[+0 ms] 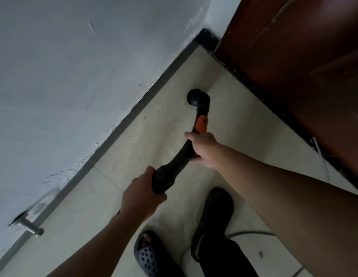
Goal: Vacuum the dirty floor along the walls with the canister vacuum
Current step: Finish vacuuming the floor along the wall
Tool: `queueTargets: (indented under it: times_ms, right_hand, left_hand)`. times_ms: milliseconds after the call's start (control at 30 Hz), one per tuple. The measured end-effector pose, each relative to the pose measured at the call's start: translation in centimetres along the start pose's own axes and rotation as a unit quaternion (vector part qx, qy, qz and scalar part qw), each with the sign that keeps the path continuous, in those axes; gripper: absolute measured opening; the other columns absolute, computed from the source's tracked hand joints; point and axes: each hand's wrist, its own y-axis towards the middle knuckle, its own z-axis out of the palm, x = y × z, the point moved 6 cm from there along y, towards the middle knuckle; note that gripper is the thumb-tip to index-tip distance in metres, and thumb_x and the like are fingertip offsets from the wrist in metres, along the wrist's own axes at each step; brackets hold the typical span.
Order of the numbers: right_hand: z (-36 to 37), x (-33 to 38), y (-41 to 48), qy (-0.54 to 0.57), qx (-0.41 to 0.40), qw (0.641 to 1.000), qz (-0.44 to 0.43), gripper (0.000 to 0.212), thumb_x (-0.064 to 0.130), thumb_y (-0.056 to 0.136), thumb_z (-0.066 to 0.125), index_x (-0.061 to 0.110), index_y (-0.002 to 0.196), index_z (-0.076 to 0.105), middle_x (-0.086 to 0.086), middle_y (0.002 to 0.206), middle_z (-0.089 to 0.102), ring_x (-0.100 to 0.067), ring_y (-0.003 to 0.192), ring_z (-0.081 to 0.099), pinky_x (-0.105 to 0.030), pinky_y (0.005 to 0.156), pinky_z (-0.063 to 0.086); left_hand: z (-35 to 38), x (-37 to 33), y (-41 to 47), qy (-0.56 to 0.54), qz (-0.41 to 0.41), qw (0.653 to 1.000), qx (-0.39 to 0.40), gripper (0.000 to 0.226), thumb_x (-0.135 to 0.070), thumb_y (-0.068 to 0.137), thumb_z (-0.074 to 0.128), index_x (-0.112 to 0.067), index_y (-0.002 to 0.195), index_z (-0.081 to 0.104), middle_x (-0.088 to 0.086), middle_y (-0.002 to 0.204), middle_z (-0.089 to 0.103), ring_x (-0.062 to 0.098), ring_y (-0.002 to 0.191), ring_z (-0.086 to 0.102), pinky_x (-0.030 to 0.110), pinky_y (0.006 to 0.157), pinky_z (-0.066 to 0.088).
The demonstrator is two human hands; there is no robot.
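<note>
A person works a black vacuum wand (174, 166) w/ both hands over a beige tile floor (124, 156). The left hand (142, 196), nearer, grips the wand's thick hose end. The right hand (204, 150), farther up, wraps round the curved handle just below an orange tab (202, 124). The round nozzle (197, 97) is down at the tile near the far corner, btwn the grey baseboard (114, 134) of the white wall (64, 76) at left and a red-brown door (304, 66) at right, touching neither. Near: a grey clog (148, 254), a black slipper (214, 212), a cord (250, 233) on the floor, and a metal door stop (31, 226) low on the near-left wall.
</note>
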Motion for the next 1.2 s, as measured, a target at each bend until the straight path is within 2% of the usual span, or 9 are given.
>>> queueTargets:
  times_ms: [133,300,400,467,600,733,867,1033,1200]
  right_hand:
    - [1.3,-0.6,-0.9,0.003,0.010,1.000,0.004,0.036,0.028,0.096,0.063,0.004,0.120,0.051,-0.014,0.117,0.062,-0.031,0.109,0.063,-0.033,0.056,0.058]
    - [-4.5,-2.2,-0.8,0.019,-0.055,0.998,0.016,0.041,0.031,0.094,0.066,0.005,0.120,0.049,-0.016,0.120,0.060,-0.034,0.106,0.064,-0.035,0.049,0.055]
    - [-7.3,-2.9,-0.2,0.000,-0.087,0.996,0.018,0.051,0.035,0.092,0.068,0.003,0.128,0.050,-0.016,0.122,0.061,-0.033,0.101,0.065,-0.028,0.039,0.051]
    - [-6.9,-3.0,-0.2,-0.006,-0.084,0.996,0.015,0.048,0.033,0.093,0.066,0.003,0.127,0.052,-0.016,0.120,0.062,-0.032,0.100,0.065,-0.026,0.037,0.049]
    - [-2.6,-3.9,-1.0,0.008,-0.037,0.999,0.023,0.038,0.028,0.095,0.063,0.004,0.122,0.051,-0.016,0.117,0.062,-0.031,0.101,0.064,-0.032,0.046,0.053]
    - [0.8,-4.7,-1.1,0.051,0.011,0.998,0.047,0.044,0.029,0.093,0.068,0.004,0.125,0.051,-0.016,0.116,0.064,-0.033,0.103,0.066,-0.033,0.048,0.057]
    - [-2.6,-1.7,-0.1,0.060,-0.015,0.998,0.011,0.040,0.032,0.094,0.065,0.005,0.120,0.053,-0.016,0.114,0.064,-0.030,0.096,0.067,-0.033,0.048,0.054]
    - [-10.3,4.2,1.4,0.011,-0.091,0.995,-0.044,0.029,0.032,0.097,0.060,0.008,0.111,0.051,-0.015,0.111,0.061,-0.027,0.087,0.062,-0.039,0.058,0.053]
    - [-8.6,5.7,2.1,-0.023,-0.092,0.994,-0.056,0.033,0.030,0.097,0.060,0.008,0.119,0.050,-0.014,0.119,0.059,-0.029,0.104,0.062,-0.039,0.053,0.053]
  left_hand:
    - [-0.8,1.1,-0.9,0.010,-0.004,1.000,0.011,0.040,-0.025,0.071,0.074,-0.031,0.098,0.045,-0.008,0.078,0.059,0.014,0.070,0.060,0.036,0.066,0.056]
    - [1.7,-3.0,-0.8,0.026,0.040,0.997,0.064,0.040,-0.029,0.070,0.073,-0.028,0.100,0.045,-0.004,0.087,0.062,0.019,0.080,0.062,0.036,0.072,0.056]
    - [3.9,-4.8,-0.6,0.017,0.055,0.996,0.072,0.045,-0.031,0.068,0.074,-0.027,0.104,0.047,-0.002,0.092,0.063,0.021,0.082,0.063,0.038,0.073,0.056]
    - [4.3,-4.3,-0.8,0.006,0.050,0.997,0.067,0.044,-0.030,0.068,0.074,-0.027,0.103,0.047,-0.003,0.090,0.063,0.020,0.081,0.063,0.039,0.073,0.056]
    - [2.5,-0.5,-2.1,0.029,0.023,0.998,0.048,0.039,-0.029,0.071,0.072,-0.027,0.099,0.045,-0.006,0.083,0.059,0.019,0.078,0.061,0.036,0.069,0.054]
    - [-0.7,1.6,-2.7,0.080,0.025,0.996,0.032,0.036,-0.029,0.072,0.071,-0.029,0.097,0.045,-0.010,0.073,0.053,0.014,0.070,0.055,0.027,0.054,0.039]
    - [-1.0,-2.3,0.0,0.078,0.055,0.995,0.024,0.040,-0.031,0.071,0.073,-0.029,0.101,0.047,-0.008,0.082,0.058,0.017,0.077,0.060,0.033,0.068,0.053]
    - [1.4,-10.3,3.6,-0.001,0.113,0.994,0.008,0.043,-0.032,0.075,0.075,-0.024,0.106,0.046,-0.002,0.094,0.061,0.022,0.085,0.062,0.037,0.074,0.054]
    - [1.3,-8.7,4.3,-0.056,0.086,0.995,-0.012,0.041,-0.029,0.075,0.073,-0.024,0.103,0.044,0.001,0.093,0.063,0.023,0.081,0.063,0.042,0.074,0.056]
